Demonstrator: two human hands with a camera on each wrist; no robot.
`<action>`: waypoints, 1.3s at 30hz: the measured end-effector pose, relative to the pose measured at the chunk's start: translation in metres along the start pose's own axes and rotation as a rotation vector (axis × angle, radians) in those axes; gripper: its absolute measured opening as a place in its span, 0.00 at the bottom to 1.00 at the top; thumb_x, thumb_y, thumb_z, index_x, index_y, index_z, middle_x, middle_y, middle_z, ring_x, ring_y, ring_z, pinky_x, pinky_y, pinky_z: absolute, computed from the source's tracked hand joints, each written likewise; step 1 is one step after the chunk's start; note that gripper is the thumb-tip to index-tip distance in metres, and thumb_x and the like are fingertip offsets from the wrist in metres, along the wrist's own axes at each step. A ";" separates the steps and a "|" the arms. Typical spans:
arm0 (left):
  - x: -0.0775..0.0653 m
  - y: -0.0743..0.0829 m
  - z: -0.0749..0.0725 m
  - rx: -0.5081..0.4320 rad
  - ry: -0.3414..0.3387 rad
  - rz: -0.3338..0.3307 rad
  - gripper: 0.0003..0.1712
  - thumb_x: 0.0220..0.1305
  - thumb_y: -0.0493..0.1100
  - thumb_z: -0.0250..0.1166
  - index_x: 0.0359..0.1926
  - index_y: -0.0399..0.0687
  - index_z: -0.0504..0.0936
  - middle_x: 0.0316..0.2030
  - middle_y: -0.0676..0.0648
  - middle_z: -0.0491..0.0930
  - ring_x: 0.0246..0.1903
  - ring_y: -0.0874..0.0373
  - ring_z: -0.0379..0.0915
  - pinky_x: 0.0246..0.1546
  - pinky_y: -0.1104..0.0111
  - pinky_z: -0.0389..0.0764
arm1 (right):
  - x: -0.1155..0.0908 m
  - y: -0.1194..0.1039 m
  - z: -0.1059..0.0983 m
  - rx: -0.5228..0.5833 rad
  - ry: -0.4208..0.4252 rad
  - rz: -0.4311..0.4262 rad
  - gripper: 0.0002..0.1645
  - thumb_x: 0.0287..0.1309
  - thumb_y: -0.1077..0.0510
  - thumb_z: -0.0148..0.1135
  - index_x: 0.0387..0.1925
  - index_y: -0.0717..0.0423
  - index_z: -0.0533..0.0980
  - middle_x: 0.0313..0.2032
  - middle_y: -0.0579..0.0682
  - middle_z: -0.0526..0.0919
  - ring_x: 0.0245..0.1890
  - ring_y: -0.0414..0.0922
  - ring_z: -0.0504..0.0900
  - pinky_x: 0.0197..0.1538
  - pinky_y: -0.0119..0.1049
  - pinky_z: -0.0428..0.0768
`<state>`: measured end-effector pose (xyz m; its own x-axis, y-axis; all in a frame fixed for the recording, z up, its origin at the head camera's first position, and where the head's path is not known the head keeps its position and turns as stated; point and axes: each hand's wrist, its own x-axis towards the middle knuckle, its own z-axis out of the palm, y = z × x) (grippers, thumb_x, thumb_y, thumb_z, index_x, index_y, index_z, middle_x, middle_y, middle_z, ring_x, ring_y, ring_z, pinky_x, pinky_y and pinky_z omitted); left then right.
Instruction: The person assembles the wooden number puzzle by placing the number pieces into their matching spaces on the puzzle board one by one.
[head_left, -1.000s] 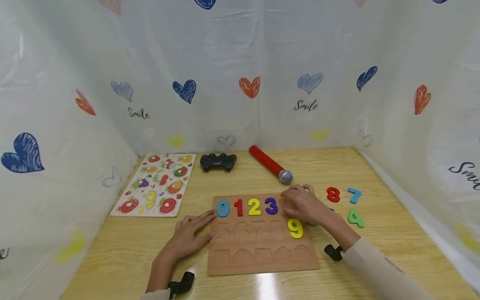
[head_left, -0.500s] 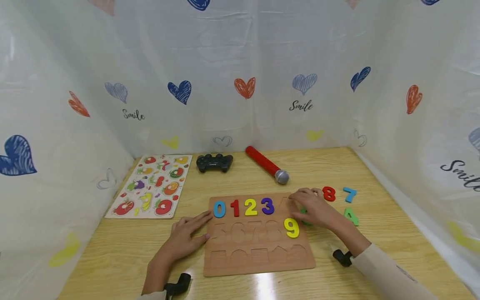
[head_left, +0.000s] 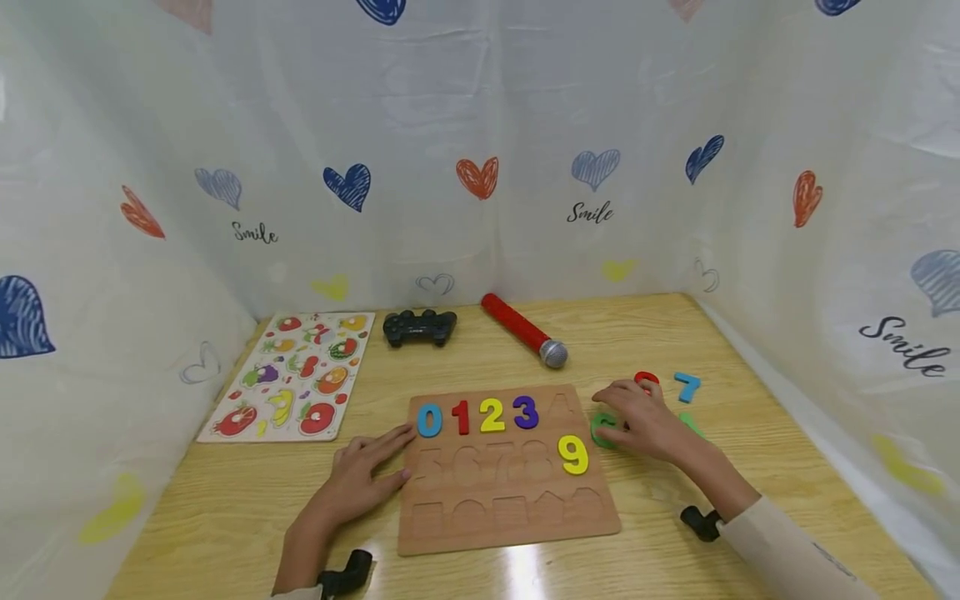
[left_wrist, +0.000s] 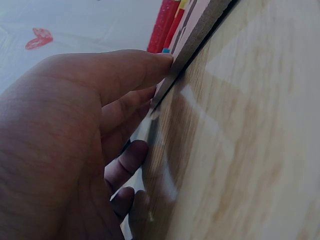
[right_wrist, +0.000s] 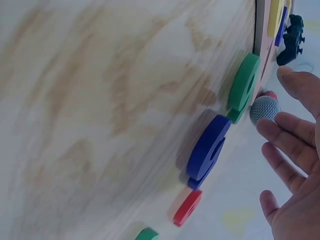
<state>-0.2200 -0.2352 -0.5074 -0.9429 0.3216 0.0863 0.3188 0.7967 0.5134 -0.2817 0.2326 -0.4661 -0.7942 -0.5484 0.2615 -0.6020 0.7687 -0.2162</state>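
A wooden number board [head_left: 510, 540] lies on the table with blue 0 [head_left: 422, 422], red 1 [head_left: 462, 418], yellow 2 [head_left: 492, 426] and purple 3 [head_left: 532, 414] along its top row. Yellow 9 [head_left: 584, 459] is at the right end of the middle row. My left hand [head_left: 358, 477] rests at the board's left edge, fingers extended, thumb touching the rim. Just off the right edge my right hand [head_left: 647, 425] hovers with spread fingers, holding nothing, over a green number piece [head_left: 597, 429]. A dark blue number piece [right_wrist: 204, 152] beside it shows in the right wrist view, hidden by the hand from above.
Red 8 [head_left: 645, 377], blue 7 [head_left: 690, 381] and a partly covered green 4 [head_left: 692, 423] lie to the right. Farther back are a red microphone [head_left: 517, 325], a black game controller [head_left: 420, 328] and a fruit picture board [head_left: 288, 375]. A patterned curtain [head_left: 405, 242] encloses the table.
My right hand has moved right, off the board's top right corner, to above the green number piece. My left hand stays at the board's edge. The head view has turned slightly right.
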 end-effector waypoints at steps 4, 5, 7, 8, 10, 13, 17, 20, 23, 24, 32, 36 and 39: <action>-0.001 0.000 0.000 0.011 0.005 -0.004 0.34 0.69 0.63 0.61 0.73 0.65 0.69 0.73 0.58 0.63 0.50 0.54 0.64 0.50 0.49 0.58 | -0.007 0.005 -0.002 0.017 0.002 0.015 0.27 0.55 0.51 0.76 0.54 0.59 0.80 0.50 0.52 0.83 0.57 0.56 0.72 0.56 0.65 0.55; -0.002 0.000 0.000 0.012 0.008 -0.004 0.34 0.68 0.63 0.61 0.73 0.65 0.69 0.73 0.58 0.63 0.51 0.54 0.64 0.50 0.49 0.58 | -0.009 0.006 -0.002 0.021 0.006 0.015 0.27 0.55 0.51 0.76 0.54 0.59 0.80 0.50 0.52 0.83 0.57 0.57 0.72 0.55 0.65 0.56; -0.003 0.000 -0.001 0.015 0.011 -0.007 0.34 0.68 0.63 0.61 0.73 0.65 0.70 0.73 0.58 0.63 0.51 0.54 0.64 0.49 0.49 0.58 | -0.012 0.008 -0.004 0.027 0.014 0.017 0.26 0.55 0.52 0.76 0.53 0.59 0.80 0.50 0.52 0.83 0.57 0.57 0.73 0.55 0.65 0.56; -0.003 0.000 -0.001 0.014 0.012 -0.008 0.34 0.68 0.63 0.61 0.73 0.65 0.70 0.73 0.58 0.63 0.50 0.53 0.64 0.49 0.49 0.58 | -0.014 0.009 -0.005 0.027 0.019 0.017 0.26 0.55 0.53 0.75 0.53 0.59 0.80 0.50 0.52 0.83 0.57 0.57 0.73 0.54 0.65 0.56; -0.003 0.000 -0.001 0.013 0.012 -0.011 0.34 0.68 0.63 0.61 0.72 0.65 0.70 0.73 0.57 0.64 0.50 0.53 0.64 0.49 0.50 0.58 | -0.017 0.012 -0.006 0.011 0.023 0.023 0.25 0.56 0.53 0.75 0.53 0.59 0.81 0.50 0.52 0.83 0.57 0.57 0.74 0.54 0.65 0.57; -0.002 0.000 -0.001 0.016 0.009 -0.013 0.34 0.68 0.63 0.61 0.73 0.65 0.70 0.73 0.57 0.63 0.51 0.53 0.64 0.48 0.51 0.58 | -0.021 0.017 -0.008 -0.017 0.016 0.048 0.24 0.56 0.53 0.75 0.52 0.59 0.81 0.50 0.52 0.84 0.57 0.58 0.74 0.54 0.65 0.57; -0.002 -0.001 0.000 0.022 0.020 -0.003 0.34 0.68 0.63 0.61 0.72 0.65 0.70 0.72 0.57 0.64 0.51 0.52 0.65 0.48 0.51 0.59 | -0.028 0.021 -0.008 -0.020 -0.009 0.093 0.27 0.55 0.51 0.75 0.54 0.60 0.80 0.52 0.54 0.83 0.58 0.60 0.71 0.56 0.66 0.54; -0.003 -0.001 0.000 0.016 0.035 0.007 0.34 0.68 0.62 0.62 0.72 0.65 0.70 0.72 0.57 0.65 0.51 0.51 0.65 0.49 0.50 0.59 | -0.033 0.023 -0.009 -0.018 -0.020 0.115 0.29 0.56 0.50 0.75 0.55 0.61 0.80 0.53 0.55 0.83 0.60 0.61 0.70 0.57 0.66 0.53; -0.003 0.000 0.000 0.012 0.041 0.009 0.34 0.67 0.62 0.63 0.72 0.64 0.71 0.72 0.56 0.65 0.52 0.50 0.66 0.50 0.49 0.59 | -0.037 0.025 -0.011 -0.030 -0.010 0.118 0.28 0.56 0.50 0.75 0.54 0.60 0.80 0.52 0.55 0.83 0.60 0.60 0.70 0.56 0.66 0.54; -0.003 0.000 0.000 0.011 0.039 0.009 0.34 0.67 0.62 0.63 0.72 0.64 0.71 0.72 0.56 0.65 0.52 0.50 0.66 0.50 0.49 0.59 | -0.039 0.026 -0.012 -0.031 -0.005 0.114 0.28 0.55 0.50 0.75 0.54 0.61 0.80 0.52 0.54 0.83 0.60 0.60 0.70 0.56 0.65 0.54; -0.001 0.000 0.001 0.018 0.021 0.008 0.34 0.68 0.63 0.62 0.72 0.66 0.70 0.72 0.57 0.65 0.52 0.51 0.65 0.50 0.50 0.59 | -0.054 0.038 -0.018 -0.028 0.019 0.104 0.30 0.52 0.54 0.76 0.55 0.62 0.79 0.52 0.57 0.82 0.58 0.60 0.71 0.54 0.64 0.56; 0.000 0.001 0.000 0.018 0.025 0.010 0.34 0.68 0.62 0.63 0.72 0.66 0.70 0.72 0.57 0.65 0.52 0.50 0.66 0.50 0.49 0.59 | -0.060 0.045 -0.020 -0.026 0.032 0.109 0.30 0.53 0.55 0.76 0.55 0.62 0.79 0.51 0.57 0.82 0.58 0.60 0.71 0.54 0.64 0.56; 0.000 0.002 0.000 0.019 0.029 0.008 0.34 0.67 0.62 0.63 0.72 0.65 0.70 0.72 0.57 0.65 0.52 0.50 0.66 0.49 0.49 0.59 | -0.063 0.050 -0.020 -0.036 0.041 0.114 0.29 0.53 0.55 0.76 0.55 0.62 0.80 0.50 0.56 0.83 0.57 0.61 0.71 0.54 0.65 0.56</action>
<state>-0.2196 -0.2337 -0.5068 -0.9425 0.3136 0.1153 0.3282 0.8040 0.4959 -0.2600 0.3125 -0.4743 -0.8531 -0.4433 0.2753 -0.5038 0.8371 -0.2133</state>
